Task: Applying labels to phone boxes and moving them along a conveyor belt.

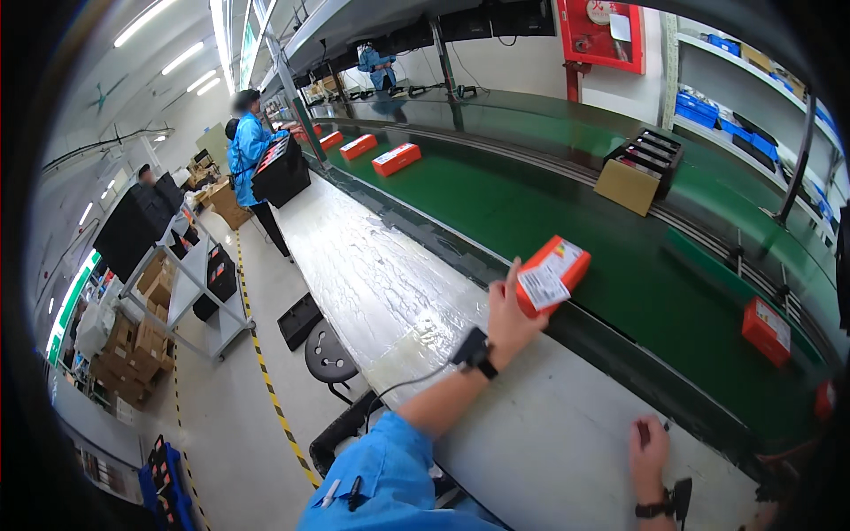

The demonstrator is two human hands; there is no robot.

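Observation:
An orange-red box (551, 276) with a white label is gripped in my left hand (513, 314), its fingers along the near left side. The box is tilted and sits above the near edge of the green conveyor belt (496, 208). Lower right, my right hand (649, 451) is over the pale worktable (549, 389), its fingers curled in and nothing visible in them. Each wrist wears a dark band with a small device, and a cable runs from the left one.
More orange boxes (396, 159) lie farther up the belt, and another box (767, 331) lies at the right. A divided bin (639, 170) stands across the belt. At the table's far end a person (252, 150) in blue handles a black crate (282, 171). A stool (330, 354) stands left.

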